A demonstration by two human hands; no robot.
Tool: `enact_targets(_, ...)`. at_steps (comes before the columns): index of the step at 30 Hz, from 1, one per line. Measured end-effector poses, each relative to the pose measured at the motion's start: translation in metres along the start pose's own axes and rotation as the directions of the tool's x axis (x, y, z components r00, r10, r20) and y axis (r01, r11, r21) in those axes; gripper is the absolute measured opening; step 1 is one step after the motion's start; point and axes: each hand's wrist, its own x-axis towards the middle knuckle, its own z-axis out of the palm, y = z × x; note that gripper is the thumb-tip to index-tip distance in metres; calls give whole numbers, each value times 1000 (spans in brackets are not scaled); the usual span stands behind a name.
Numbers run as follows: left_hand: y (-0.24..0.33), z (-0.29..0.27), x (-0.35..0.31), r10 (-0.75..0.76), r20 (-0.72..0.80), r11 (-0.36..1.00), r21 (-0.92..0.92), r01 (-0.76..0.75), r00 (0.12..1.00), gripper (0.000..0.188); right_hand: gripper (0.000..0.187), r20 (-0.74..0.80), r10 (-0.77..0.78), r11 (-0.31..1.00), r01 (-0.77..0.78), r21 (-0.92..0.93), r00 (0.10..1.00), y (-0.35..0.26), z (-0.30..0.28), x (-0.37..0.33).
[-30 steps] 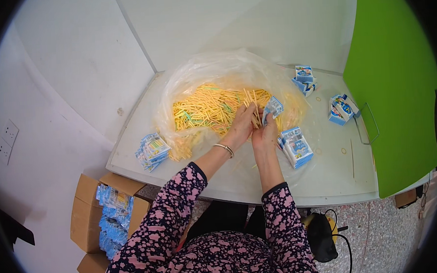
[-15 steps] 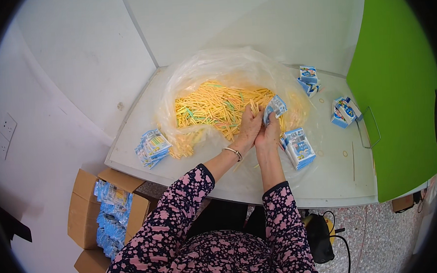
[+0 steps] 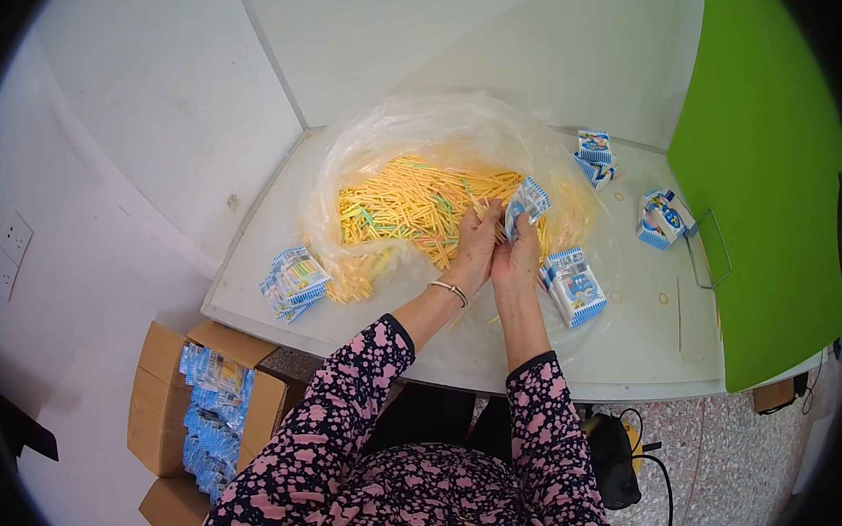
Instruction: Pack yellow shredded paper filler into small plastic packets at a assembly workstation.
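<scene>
My left hand (image 3: 475, 244) is closed around a few thin yellow sticks (image 3: 480, 206) over the front right part of a big clear plastic bag (image 3: 385, 122). The bag lies wide open, full of loose yellow sticks (image 3: 408, 202) with some green and orange ones among them. Beside it, touching, my right hand (image 3: 519, 253) grips a small blue-and-white packet (image 3: 529, 200) between thumb and fingers. Whether the packet's mouth is open I cannot tell. Just right of my right wrist lies a stack of similar packets (image 3: 575, 288).
More packets lie at the bag's left (image 3: 295, 277), at the back right (image 3: 594, 157) and by the green panel (image 3: 664, 220). A bent metal wire stand (image 3: 713, 248) is near that panel. Below the table's left edge, a cardboard box (image 3: 159, 401) holds many blue packets.
My left hand with the sticks has shifted slightly left and down, a little away from the packet. The packet in my right hand has tilted slightly.
</scene>
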Motion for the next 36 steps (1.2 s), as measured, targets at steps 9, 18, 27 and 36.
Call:
enact_targets(9, 46, -10, 19, -261, -151, 918, -346, 197, 953, 15, 18, 55, 92, 918, -64, -390, 994, -47, -6, -27)
enact_targets(18, 71, -3, 21, -259, 19, 945, -205, 257, 966, 21, 15, 137, 415, 639, -181, -747, 900, -80, -21, -45)
enact_targets(27, 83, 12, -5, -235, 208, 966, 161, 204, 950, 29, 16, 169, 475, 636, -204, -744, 864, -87, -19, -50)
enact_targets(36, 70, 14, -26, -157, 337, 939, 343, 34, 928, 35, 18, 207, 475, 681, -208, -703, 856, -87, -20, -51)
